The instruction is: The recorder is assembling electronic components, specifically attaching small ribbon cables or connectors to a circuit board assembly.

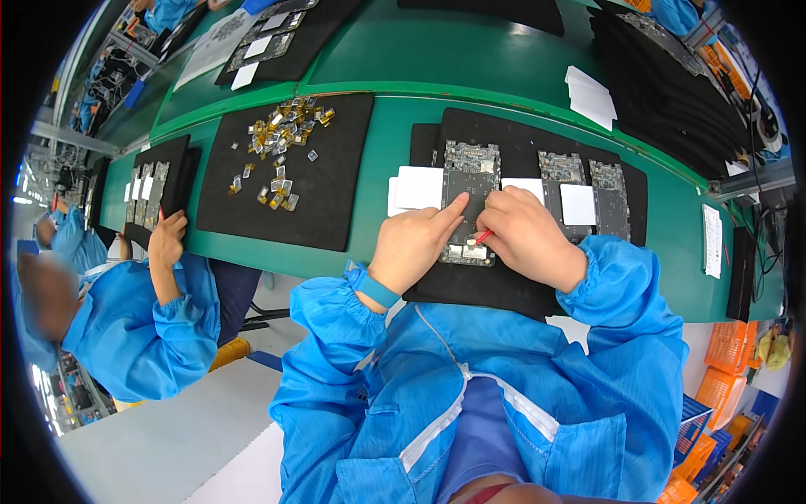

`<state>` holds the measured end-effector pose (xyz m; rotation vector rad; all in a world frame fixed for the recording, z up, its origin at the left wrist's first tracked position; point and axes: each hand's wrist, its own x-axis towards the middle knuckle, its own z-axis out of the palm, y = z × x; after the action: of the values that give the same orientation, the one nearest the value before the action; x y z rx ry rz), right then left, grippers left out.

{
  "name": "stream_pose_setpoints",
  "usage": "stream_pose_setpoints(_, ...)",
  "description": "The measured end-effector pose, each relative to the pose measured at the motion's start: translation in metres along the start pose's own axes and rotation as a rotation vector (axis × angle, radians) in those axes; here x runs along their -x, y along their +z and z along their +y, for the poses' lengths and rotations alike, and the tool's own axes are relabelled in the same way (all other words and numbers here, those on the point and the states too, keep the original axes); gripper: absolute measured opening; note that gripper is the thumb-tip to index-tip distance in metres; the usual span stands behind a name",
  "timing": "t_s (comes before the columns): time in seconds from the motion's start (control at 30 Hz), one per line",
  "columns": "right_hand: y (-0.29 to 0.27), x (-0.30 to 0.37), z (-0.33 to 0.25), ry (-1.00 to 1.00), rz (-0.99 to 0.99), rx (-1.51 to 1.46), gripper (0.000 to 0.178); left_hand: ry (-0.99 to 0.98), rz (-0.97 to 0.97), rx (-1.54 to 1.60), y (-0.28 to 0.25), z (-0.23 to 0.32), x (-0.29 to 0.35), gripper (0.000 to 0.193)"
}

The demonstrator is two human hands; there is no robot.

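Right now you are pressing your left hand point(413, 242) down on the circuit board point(470, 202), index finger stretched along its left side, so the board is not sliding on the black mat point(504, 290) while you are working; these fingers are lying loosely curled and are gripping nothing. Your right hand point(527, 235) is bending over the lower right part of the same board, its fingers closing tightly around a thin red tool point(483, 237), probably because a short pinch near the tip is giving better control. The board is lying flat on the mat, near the front edge of the green tabletop point(382, 134), directly in front of you. Two more boards point(588, 189) are waiting to the right, with white cards point(418, 186) beside them, close enough to reach. Further left, small gold and silver parts point(281, 139) are spreading over another mat. A co-worker's hand point(166, 239) is resting on a tray at the left. What the tool tip is touching is hidden under your fingers, and most of the tool is covered too, so I cannot tell its kind.
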<state>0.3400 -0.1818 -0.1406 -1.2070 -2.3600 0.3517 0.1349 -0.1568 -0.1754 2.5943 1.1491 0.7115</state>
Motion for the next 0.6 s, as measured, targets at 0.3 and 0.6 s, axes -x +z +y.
stream_pose_setpoints(0.3, -0.016, -0.001, -0.001, 0.016, 0.060, -0.009, 0.013, -0.019, -0.024, 0.007, 0.002, -0.003, 0.001, 0.039)
stream_pose_setpoints(0.6, -0.006, -0.003, -0.002, -0.007, -0.018, -0.049, 0.011, -0.069, 0.040, 0.261, -0.001, -0.009, 0.005, 0.032)
